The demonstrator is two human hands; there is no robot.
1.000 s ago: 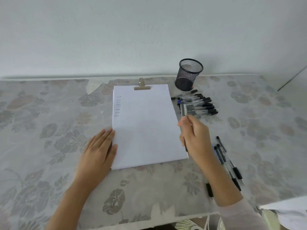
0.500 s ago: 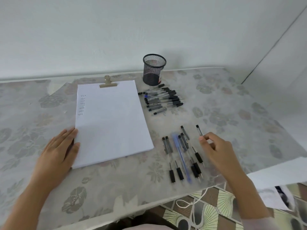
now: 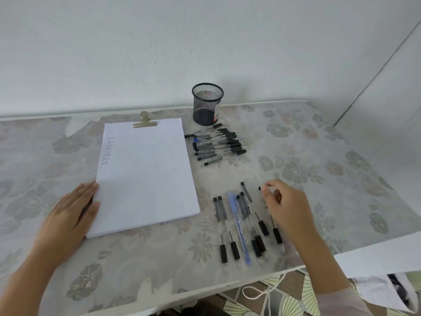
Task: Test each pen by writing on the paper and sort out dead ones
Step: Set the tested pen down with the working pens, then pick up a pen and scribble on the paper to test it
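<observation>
1. Judging by the table (image 3: 319, 156), the person is maybe a third of the way through. That's a guess, not a count.
2. Done so far: a short column of scribbles (image 3: 109, 150) runs down the top-left of the paper (image 3: 145, 179), which is held at the top by a clip (image 3: 145, 122). A row of pens (image 3: 250, 224) lies side by side near the front edge, to the right of the paper, with a blue pen (image 3: 238, 224) in it. The row has roughly as many pens as there are scribbles, so these are probably the tested ones.
3. Left to do: a heap of pens (image 3: 218, 144) sits just in front of the mesh cup (image 3: 207, 103), well apart from the row, and it looks like the bigger group.
4. No pens stick out of the cup and only one sorted group shows, so there's no telling which spot is meant for the dead ones.
5. The left hand (image 3: 68, 215) lies flat with its fingers straight. It grasps nothing and rests against the paper's left edge.
6. The right hand (image 3: 287, 208) is at the right end of the row with its fingers curled. The thumb and forefinger tips are at the far end of the last pen (image 3: 276, 233), which lies on the table. Can't tell whether they pinch it or only touch it.
</observation>
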